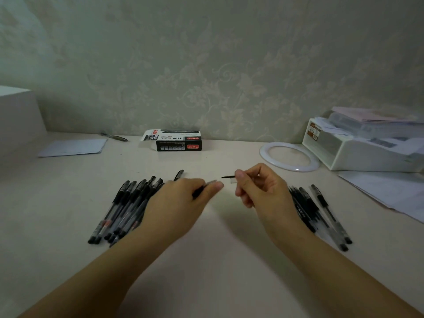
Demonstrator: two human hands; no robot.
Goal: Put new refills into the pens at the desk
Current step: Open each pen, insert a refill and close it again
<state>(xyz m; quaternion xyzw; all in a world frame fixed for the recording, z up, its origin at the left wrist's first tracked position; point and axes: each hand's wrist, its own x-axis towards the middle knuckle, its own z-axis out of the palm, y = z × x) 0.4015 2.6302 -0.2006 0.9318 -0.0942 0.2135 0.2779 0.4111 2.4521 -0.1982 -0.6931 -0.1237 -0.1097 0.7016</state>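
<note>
Centrally, the right hand pinches a thin dark refill between thumb and forefinger, its free end pointing toward the left hand. The left hand's fingers curl round a pen barrel, whose open end faces the refill across a small gap; the two parts are apart, not yet joined. Whether this refill is going in or coming out cannot be told from the view.

Just outward of the left grip lies a fanned bundle of pens, partly under the left wrist. A single pen lies just beyond the left hand's knuckles. Just outward of the right grip, behind the right wrist, lies a smaller group of pens. By judgement, one pile is finished and the other waiting, though which is which is not evident; the larger left pile suggests much work either remains or is done.

Beyond both hands, near the wall, a black-and-white cardboard box lies with its left flap open; its contents are hidden. Farther right, a white ring lies flat on the desk, and beside it a white tray holds stacked papers and clear sleeves. Far left of the grip lie a sheet of paper and a stray pen.
</note>
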